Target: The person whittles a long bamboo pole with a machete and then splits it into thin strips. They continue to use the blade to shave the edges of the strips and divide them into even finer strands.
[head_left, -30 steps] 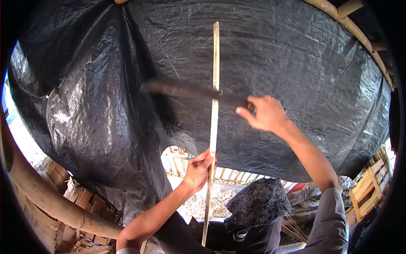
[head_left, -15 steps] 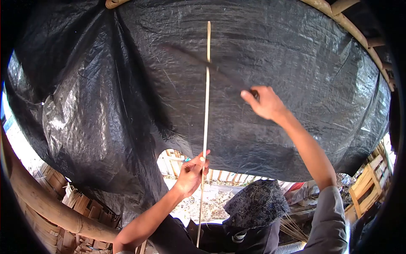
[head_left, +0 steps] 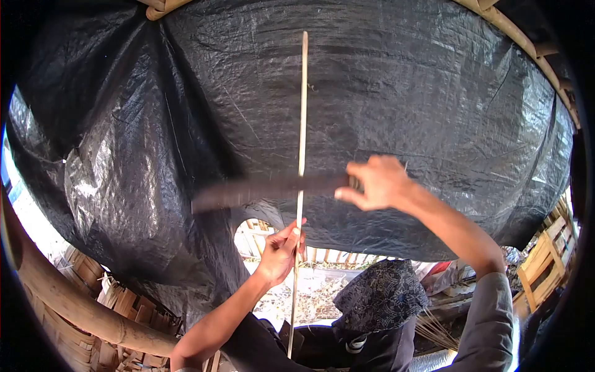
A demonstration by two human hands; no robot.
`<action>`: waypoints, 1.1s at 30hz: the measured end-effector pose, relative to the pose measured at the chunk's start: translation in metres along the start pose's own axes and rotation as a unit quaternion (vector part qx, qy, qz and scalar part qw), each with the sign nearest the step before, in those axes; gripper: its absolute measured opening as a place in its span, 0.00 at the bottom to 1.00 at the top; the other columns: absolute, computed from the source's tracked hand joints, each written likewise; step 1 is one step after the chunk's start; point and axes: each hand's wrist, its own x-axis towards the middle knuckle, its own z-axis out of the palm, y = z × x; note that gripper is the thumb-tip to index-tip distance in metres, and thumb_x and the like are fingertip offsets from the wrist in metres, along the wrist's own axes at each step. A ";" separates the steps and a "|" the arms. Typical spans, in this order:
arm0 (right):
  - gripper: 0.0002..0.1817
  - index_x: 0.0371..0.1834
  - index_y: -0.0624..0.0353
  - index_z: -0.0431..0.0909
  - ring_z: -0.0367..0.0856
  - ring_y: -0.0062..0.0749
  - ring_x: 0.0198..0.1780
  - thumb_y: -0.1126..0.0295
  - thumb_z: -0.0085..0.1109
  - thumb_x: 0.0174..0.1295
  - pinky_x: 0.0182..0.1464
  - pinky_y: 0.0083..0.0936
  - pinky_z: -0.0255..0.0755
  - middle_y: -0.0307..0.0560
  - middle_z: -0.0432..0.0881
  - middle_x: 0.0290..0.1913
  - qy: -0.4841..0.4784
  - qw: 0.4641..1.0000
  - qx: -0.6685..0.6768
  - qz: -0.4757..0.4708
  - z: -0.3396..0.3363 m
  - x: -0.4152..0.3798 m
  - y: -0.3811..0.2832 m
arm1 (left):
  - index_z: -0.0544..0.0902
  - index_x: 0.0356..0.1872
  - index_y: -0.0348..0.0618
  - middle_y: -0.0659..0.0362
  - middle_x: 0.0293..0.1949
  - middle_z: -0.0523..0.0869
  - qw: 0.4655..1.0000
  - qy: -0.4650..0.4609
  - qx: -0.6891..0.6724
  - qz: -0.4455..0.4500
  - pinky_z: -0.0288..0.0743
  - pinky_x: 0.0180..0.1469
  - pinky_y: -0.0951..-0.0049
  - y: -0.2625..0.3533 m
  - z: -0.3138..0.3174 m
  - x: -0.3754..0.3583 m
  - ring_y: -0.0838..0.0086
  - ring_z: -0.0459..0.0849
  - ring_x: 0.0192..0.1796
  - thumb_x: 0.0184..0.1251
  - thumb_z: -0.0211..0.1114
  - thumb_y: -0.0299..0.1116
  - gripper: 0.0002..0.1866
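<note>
A long, thin, pale stick (head_left: 303,124) stands upright in the middle of the view. My left hand (head_left: 282,253) pinches it below its middle, and its lower part runs down past the hand. To the right, my right hand (head_left: 378,184) grips the handle of a large dark blade (head_left: 248,191), blurred by motion. The blade lies nearly level, its tip to the left, and crosses the stick above my left hand. Whether it touches the stick I cannot tell.
A black plastic sheet (head_left: 421,111) hangs behind. A patterned dark cloth (head_left: 384,297) covers a person's head below. Bamboo poles run at lower left (head_left: 93,316) and upper right (head_left: 505,28). A wooden crate (head_left: 545,263) stands at right.
My right hand has come down with the blade, which has swung from slanting across the stick's upper part to nearly level lower down. My left hand has stayed about where it was.
</note>
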 end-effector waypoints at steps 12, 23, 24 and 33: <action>0.30 0.29 0.57 0.79 0.81 0.47 0.33 0.37 0.47 0.53 0.38 0.41 0.75 0.53 0.80 0.24 -0.089 0.996 -0.026 0.018 -0.009 0.008 0.000 | 0.69 0.55 0.36 0.64 0.28 0.69 0.996 -0.046 -0.030 -0.067 0.63 0.37 0.80 -0.011 -0.005 0.006 0.78 0.66 0.30 0.67 0.52 0.38 0.21; 0.32 0.25 0.68 0.75 0.76 0.35 0.23 0.42 0.46 0.59 0.29 0.34 0.70 0.49 0.74 0.16 0.057 0.875 0.337 0.343 -0.020 0.024 0.068 | 0.66 0.58 0.36 0.64 0.29 0.69 0.996 -0.037 -0.042 -0.068 0.64 0.37 0.79 -0.002 -0.011 0.000 0.80 0.67 0.30 0.66 0.53 0.39 0.24; 0.30 0.26 0.65 0.76 0.77 0.38 0.23 0.43 0.47 0.58 0.29 0.35 0.70 0.49 0.75 0.16 0.065 0.918 0.279 0.275 -0.010 0.016 0.068 | 0.67 0.58 0.36 0.64 0.29 0.69 0.996 -0.034 -0.046 -0.065 0.64 0.37 0.79 -0.001 -0.011 0.001 0.80 0.67 0.29 0.66 0.53 0.38 0.23; 0.26 0.29 0.53 0.77 0.80 0.46 0.27 0.39 0.51 0.50 0.33 0.39 0.74 0.48 0.79 0.22 -0.116 0.980 0.138 0.084 0.052 -0.043 -0.017 | 0.78 0.34 0.40 0.59 0.32 0.78 0.997 0.025 -0.066 0.004 0.67 0.40 0.74 -0.005 -0.034 0.009 0.74 0.73 0.35 0.64 0.55 0.29 0.05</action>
